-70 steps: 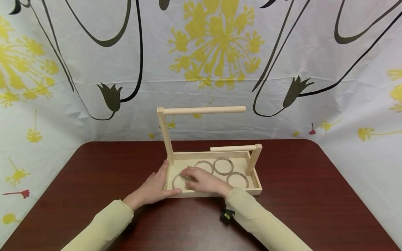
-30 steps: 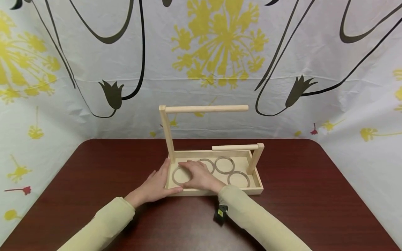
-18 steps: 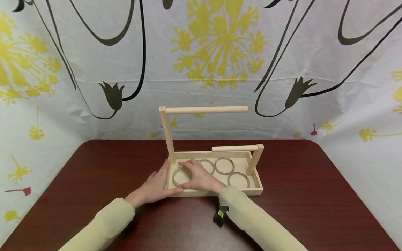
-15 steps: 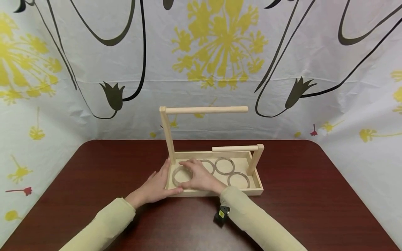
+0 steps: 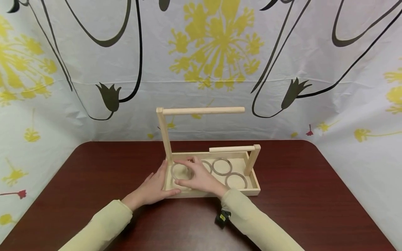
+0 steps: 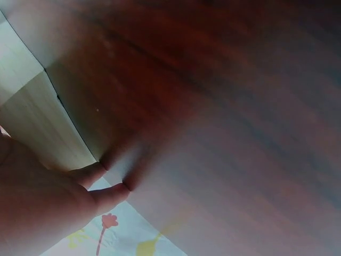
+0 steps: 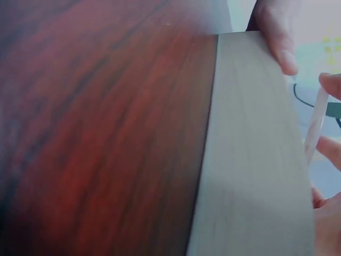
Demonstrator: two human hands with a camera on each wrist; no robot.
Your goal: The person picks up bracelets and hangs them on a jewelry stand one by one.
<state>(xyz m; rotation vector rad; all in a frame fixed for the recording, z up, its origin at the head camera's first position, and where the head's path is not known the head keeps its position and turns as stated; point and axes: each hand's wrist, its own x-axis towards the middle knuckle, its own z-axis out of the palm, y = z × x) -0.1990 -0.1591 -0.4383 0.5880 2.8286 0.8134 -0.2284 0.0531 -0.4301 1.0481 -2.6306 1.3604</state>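
Note:
A shallow wooden tray [image 5: 242, 192] lies on the table, with several clear rings inside. My right hand [image 5: 201, 177] pinches the leftmost ring [image 5: 172, 170] between thumb and fingers. In the right wrist view that ring [image 7: 317, 120] appears edge-on, above the tray wall [image 7: 256, 144]. My left hand [image 5: 150, 188] rests on the tray's left end, its thumb along the front wall and its fingers straight along the side. A second ring [image 5: 211, 168] is partly hidden behind my right hand. Two more rings, a back one [image 5: 231, 167] and a front one [image 5: 246, 182], lie flat further right.
At the tray's left end a tall wooden post [image 5: 164, 136] carries a long rod [image 5: 204, 111] pointing right. A shorter post [image 5: 252, 160] at the right end carries a short rod [image 5: 232, 149] pointing left. A patterned cloth [image 5: 201, 129] hangs behind the dark table [image 5: 298, 195].
My right hand first reaches to the leftmost ring and spans it. Now the ring is pinched and slightly raised from the tray floor. My left hand stays at the tray's left end.

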